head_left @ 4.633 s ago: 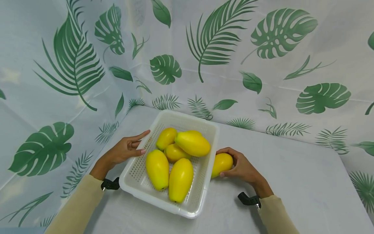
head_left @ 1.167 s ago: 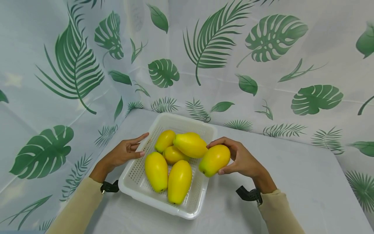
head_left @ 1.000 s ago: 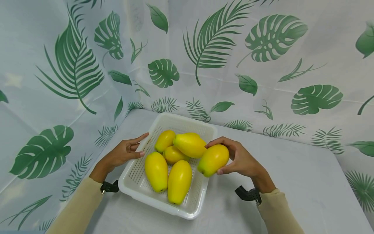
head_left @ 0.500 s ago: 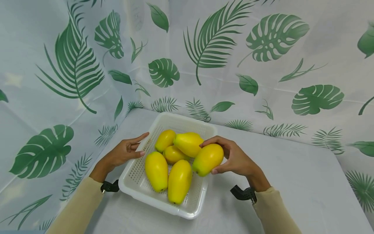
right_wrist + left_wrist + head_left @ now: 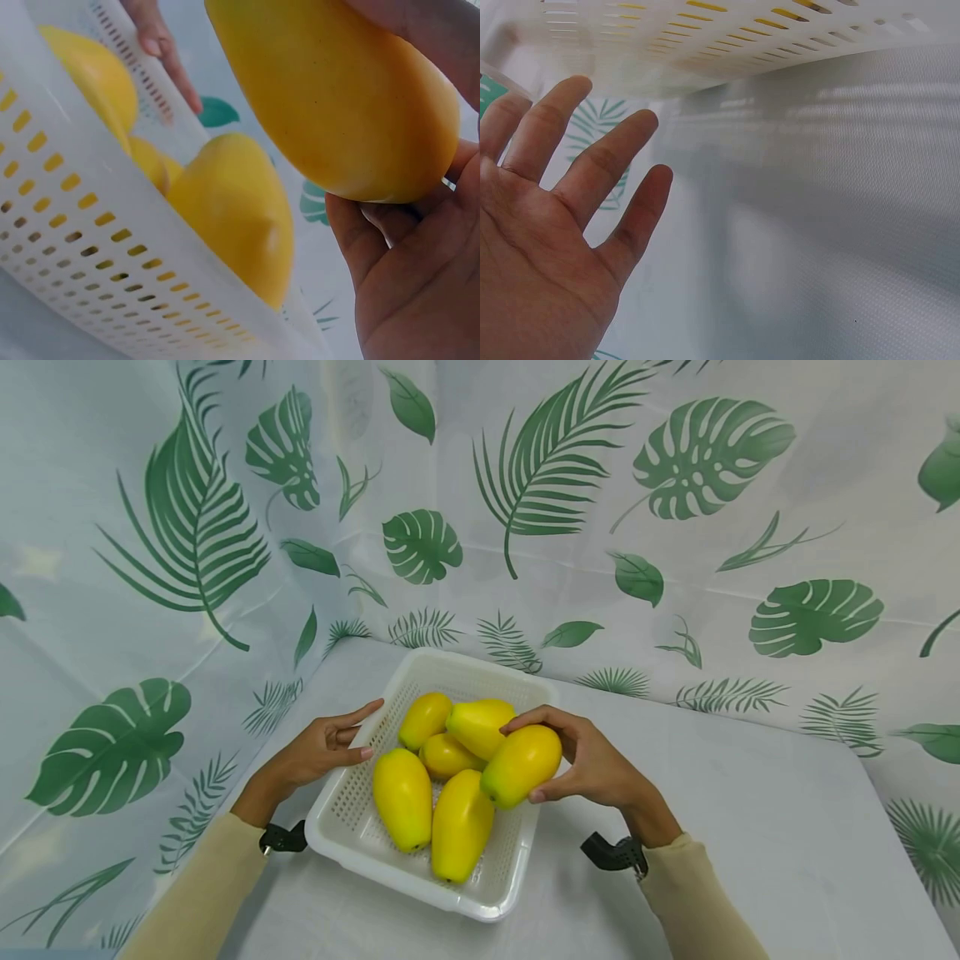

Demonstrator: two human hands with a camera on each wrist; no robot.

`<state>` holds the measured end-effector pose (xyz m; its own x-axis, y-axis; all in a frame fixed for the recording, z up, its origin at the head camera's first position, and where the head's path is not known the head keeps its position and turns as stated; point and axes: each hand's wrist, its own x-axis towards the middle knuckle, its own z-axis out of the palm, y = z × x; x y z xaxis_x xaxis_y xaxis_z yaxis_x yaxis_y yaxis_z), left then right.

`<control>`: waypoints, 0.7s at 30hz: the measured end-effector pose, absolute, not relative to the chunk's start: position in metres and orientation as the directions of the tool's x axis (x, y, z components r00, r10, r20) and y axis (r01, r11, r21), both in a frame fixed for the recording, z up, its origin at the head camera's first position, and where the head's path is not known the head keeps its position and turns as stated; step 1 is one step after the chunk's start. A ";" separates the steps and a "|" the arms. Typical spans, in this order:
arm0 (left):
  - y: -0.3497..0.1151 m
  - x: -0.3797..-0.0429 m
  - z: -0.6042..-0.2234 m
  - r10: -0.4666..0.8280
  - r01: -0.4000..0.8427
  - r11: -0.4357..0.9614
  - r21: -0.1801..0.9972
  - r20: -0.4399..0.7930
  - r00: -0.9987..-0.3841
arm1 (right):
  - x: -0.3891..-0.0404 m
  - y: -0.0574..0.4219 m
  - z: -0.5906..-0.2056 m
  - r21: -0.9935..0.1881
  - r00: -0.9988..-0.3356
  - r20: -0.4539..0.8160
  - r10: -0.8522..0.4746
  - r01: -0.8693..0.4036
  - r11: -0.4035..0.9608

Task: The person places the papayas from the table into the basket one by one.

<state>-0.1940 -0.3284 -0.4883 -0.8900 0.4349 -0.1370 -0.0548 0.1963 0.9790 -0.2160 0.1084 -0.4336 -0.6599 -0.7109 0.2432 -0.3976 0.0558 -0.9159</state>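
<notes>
In the head view my right hand grips a yellow papaya with a greenish end, held over the right side of a white perforated plastic basket. Up close in the right wrist view, the papaya lies between thumb and fingers, apart from the fruit below. Several more yellow papayas lie in the basket. At the basket's left rim is my left hand, its index finger and thumb touching the edge. The left wrist view shows that hand's fingers straight and spread beside the basket wall.
A white-covered table extends to the right and in front of the basket. Behind and to the left hangs a white cloth printed with green leaves. Each wrist carries a small black camera mount.
My right hand has lifted the papaya from the table right of the basket and carried it leftward over the rim. My left hand has stayed at the left edge.
</notes>
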 end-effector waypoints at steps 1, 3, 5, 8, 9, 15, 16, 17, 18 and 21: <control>-0.329 -0.194 -0.489 0.435 -0.057 0.193 0.980 -0.138 -0.890 | -0.216 0.107 -0.433 -0.915 -0.660 0.243 -0.711 -0.400 0.059; -0.329 -0.194 -0.489 0.433 -0.061 0.192 0.980 -0.140 -0.890 | -0.216 0.104 -0.432 -0.913 -0.659 0.243 -0.712 -0.404 0.063; -0.329 -0.194 -0.489 0.439 -0.055 0.192 0.980 -0.136 -0.888 | -0.216 0.102 -0.431 -0.911 -0.658 0.242 -0.713 -0.407 0.066; -0.330 -0.195 -0.489 0.448 -0.043 0.193 0.980 -0.127 -0.885 | -0.216 0.098 -0.429 -0.911 -0.658 0.242 -0.713 -0.408 0.067; -0.330 -0.195 -0.489 0.452 -0.038 0.191 0.981 -0.122 -0.884 | -0.216 0.098 -0.428 -0.911 -0.657 0.242 -0.714 -0.407 0.066; -0.330 -0.195 -0.489 0.459 -0.023 0.188 0.982 -0.109 -0.882 | -0.217 0.092 -0.427 -0.912 -0.656 0.239 -0.716 -0.405 0.067; -0.330 -0.195 -0.489 0.460 -0.022 0.188 0.982 -0.108 -0.881 | -0.217 0.091 -0.427 -0.912 -0.656 0.238 -0.717 -0.405 0.067; -0.330 -0.195 -0.489 0.462 -0.021 0.186 0.982 -0.106 -0.881 | -0.217 0.090 -0.426 -0.911 -0.656 0.238 -0.716 -0.406 0.070; -0.330 -0.195 -0.489 0.463 -0.020 0.185 0.983 -0.105 -0.880 | -0.217 0.089 -0.426 -0.911 -0.657 0.238 -0.716 -0.407 0.071; -0.331 -0.195 -0.489 0.461 -0.023 0.182 0.983 -0.106 -0.881 | -0.218 0.086 -0.425 -0.908 -0.658 0.235 -0.715 -0.411 0.079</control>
